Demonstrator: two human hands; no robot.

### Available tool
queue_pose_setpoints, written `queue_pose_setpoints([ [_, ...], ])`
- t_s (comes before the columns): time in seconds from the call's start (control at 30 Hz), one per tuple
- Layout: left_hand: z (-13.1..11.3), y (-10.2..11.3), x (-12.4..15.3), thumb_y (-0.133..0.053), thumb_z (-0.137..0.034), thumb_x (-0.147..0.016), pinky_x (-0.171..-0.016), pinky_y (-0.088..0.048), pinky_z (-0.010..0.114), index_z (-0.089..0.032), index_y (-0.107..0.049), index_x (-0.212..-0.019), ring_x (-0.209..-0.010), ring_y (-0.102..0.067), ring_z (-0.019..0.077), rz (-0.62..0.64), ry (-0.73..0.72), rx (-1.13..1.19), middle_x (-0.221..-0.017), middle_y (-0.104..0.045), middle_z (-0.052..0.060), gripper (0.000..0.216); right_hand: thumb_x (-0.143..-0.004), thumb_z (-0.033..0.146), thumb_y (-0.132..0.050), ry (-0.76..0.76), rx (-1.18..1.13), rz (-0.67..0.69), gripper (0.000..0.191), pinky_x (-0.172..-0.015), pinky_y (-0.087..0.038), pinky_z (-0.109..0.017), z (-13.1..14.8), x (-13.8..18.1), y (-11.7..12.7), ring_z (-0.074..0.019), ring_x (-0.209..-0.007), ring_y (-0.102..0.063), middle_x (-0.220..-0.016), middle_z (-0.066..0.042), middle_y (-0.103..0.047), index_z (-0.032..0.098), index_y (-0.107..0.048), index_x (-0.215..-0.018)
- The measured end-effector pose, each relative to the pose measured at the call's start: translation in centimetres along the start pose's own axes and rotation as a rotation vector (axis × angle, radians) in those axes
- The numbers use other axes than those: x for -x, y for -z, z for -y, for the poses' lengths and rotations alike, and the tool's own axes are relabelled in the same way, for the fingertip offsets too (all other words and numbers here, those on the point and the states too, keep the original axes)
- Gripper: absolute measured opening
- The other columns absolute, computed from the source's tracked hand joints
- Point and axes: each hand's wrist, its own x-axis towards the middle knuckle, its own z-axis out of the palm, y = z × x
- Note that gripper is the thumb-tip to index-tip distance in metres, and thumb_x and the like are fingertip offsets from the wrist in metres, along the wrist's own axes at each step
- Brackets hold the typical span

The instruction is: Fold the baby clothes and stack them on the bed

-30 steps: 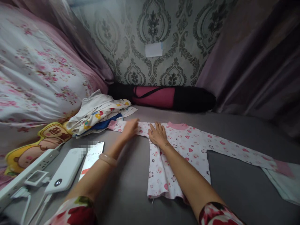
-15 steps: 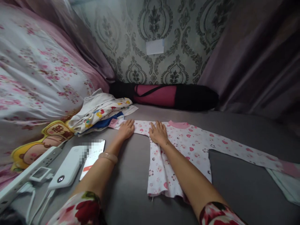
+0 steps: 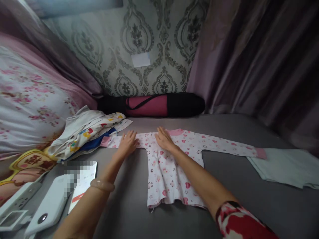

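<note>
Head view: a long-sleeved top [image 3: 163,166], white with a pink and dark printed pattern, lies spread on the grey surface [image 3: 236,202], with its pink collar [image 3: 177,132] facing the wall and its hem facing the wearer. Both sleeves extend sideways; the body shows lengthwise creases. The left hand [image 3: 127,143] is positioned palm down at the left-side sleeve, fingers extended and slightly separated, gripping nothing; the exact contact with the fabric cannot be determined. A pale bracelet [image 3: 102,185] encircles the left wrist. The right hand [image 3: 164,140] is positioned at the shoulder beside the collar, fingers extended and spread, with no fabric pinched between them. The left-side pink cuff [image 3: 105,141] is located at the edge of a pile of clothes [image 3: 86,131]; the right-side cuff [image 3: 261,153] overlaps a folded pale green cloth [image 3: 285,167]. A smartphone [image 3: 86,179] with a lit screen, a white power bank [image 3: 51,202] and a white power strip [image 3: 21,199] are arranged near the left forearm. A black and magenta cylindrical bag [image 3: 149,106] lies along the base of the patterned wall [image 3: 137,31]
</note>
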Motion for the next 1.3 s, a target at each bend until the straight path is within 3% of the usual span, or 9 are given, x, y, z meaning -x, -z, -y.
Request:
queue_pose_setpoints([
  [0.2,-7.6,-0.8,-2.2,-0.027,-0.034,-0.097,-0.114,-0.023,0.046,-0.015,-0.042,-0.139,-0.140,-0.030,0.0262,0.060,-0.260,0.181,-0.148,-0.039,0.014,0.049,-0.097,0.039,-0.026,-0.167,0.270,-0.103,0.062,-0.115,-0.010,-0.040,-7.6,4.1,3.4,-0.0275,-0.142,-0.020,-0.152,-0.019,-0.028,-0.001,-0.031,-0.144],
  [0.37,-11.6,-1.8,-5.6,-0.025,-0.036,-0.097,-0.113,-0.025,0.043,-0.010,-0.041,-0.141,-0.139,-0.032,0.0265,0.126,-0.396,0.202,-0.148,-0.038,0.015,0.053,-0.096,0.045,-0.026,-0.154,0.326,-0.057,0.067,-0.115,-0.009,-0.040,-10.2,4.2,3.5,-0.0267,-0.142,-0.020,-0.153,-0.017,-0.027,0.001,-0.028,-0.147],
  [0.63,-11.9,-4.6,-7.0,-0.021,-0.040,-0.098,-0.115,-0.021,0.046,-0.017,-0.029,-0.148,-0.142,-0.024,0.0243,0.096,-0.368,0.222,-0.153,-0.030,0.010,0.055,-0.095,0.050,-0.027,-0.143,0.278,-0.105,0.068,-0.115,-0.006,-0.043,-11.5,3.8,2.3,-0.0256,-0.143,-0.017,-0.156,-0.012,-0.023,0.008,-0.026,-0.149],
  [0.83,-13.0,-2.3,-6.2,-0.029,-0.038,-0.097,-0.114,-0.019,0.046,-0.013,-0.031,-0.146,-0.142,-0.024,0.0282,0.123,-0.295,0.156,-0.153,-0.028,0.016,0.056,-0.092,0.046,-0.039,-0.125,0.119,-0.068,0.067,-0.115,-0.010,-0.037,-11.2,4.0,4.0,-0.0230,-0.143,-0.018,-0.155,-0.013,-0.024,0.008,-0.028,-0.147],
  [0.9,-13.2,-0.7,-5.1,-0.037,-0.038,-0.094,-0.111,-0.024,0.045,-0.010,-0.034,-0.143,-0.139,-0.030,0.0307,0.059,-0.226,0.154,-0.150,-0.031,0.020,0.057,-0.092,0.039,-0.040,-0.134,0.018,-0.160,0.062,-0.112,-0.021,-0.031,-11.2,5.3,5.4,-0.0194,-0.140,-0.026,-0.152,-0.013,-0.031,0.009,-0.033,-0.145],
  [1.0,-11.8,1.8,-2.0,-0.043,-0.039,-0.090,-0.101,-0.038,0.038,-0.010,-0.048,-0.132,-0.121,-0.050,0.0284,-0.014,-0.097,0.246,-0.134,-0.051,0.020,0.052,-0.092,0.029,-0.037,-0.196,-0.118,-0.305,0.044,-0.096,-0.039,-0.027,-11.5,9.6,7.4,-0.0168,-0.117,-0.054,-0.128,-0.011,-0.060,0.013,-0.050,-0.131],
  [1.07,-10.0,3.1,1.2,-0.045,-0.043,-0.087,-0.088,-0.045,0.032,-0.012,-0.056,-0.120,-0.101,-0.060,0.0244,-0.005,0.040,0.345,-0.112,-0.063,0.015,0.046,-0.090,0.030,-0.039,-0.233,-0.195,-0.216,0.033,-0.079,-0.046,-0.025,-11.6,13.6,8.3,-0.0165,-0.088,-0.065,-0.095,-0.006,-0.071,0.015,-0.064,-0.106],
  [1.13,-8.2,4.2,4.9,-0.046,-0.045,-0.084,-0.075,-0.047,0.029,-0.016,-0.062,-0.105,-0.082,-0.062,0.0213,0.075,0.197,0.414,-0.090,-0.067,0.008,0.039,-0.089,0.032,-0.041,-0.264,-0.242,-0.065,0.031,-0.063,-0.044,-0.023,-11.3,17.7,8.7,-0.0143,-0.064,-0.063,-0.072,-0.004,-0.070,0.016,-0.066,-0.082],
  [1.3,-7.3,5.8,13.9,-0.046,-0.055,-0.078,-0.055,-0.037,0.026,-0.019,-0.064,-0.073,-0.062,-0.056,0.0180,0.319,0.330,0.569,-0.062,-0.060,0.001,0.040,-0.086,0.049,-0.045,-0.353,-0.140,0.169,0.046,-0.045,-0.029,-0.023,-8.5,24.5,8.8,-0.0111,-0.042,-0.049,-0.047,-0.001,-0.057,0.019,-0.057,-0.054],
])
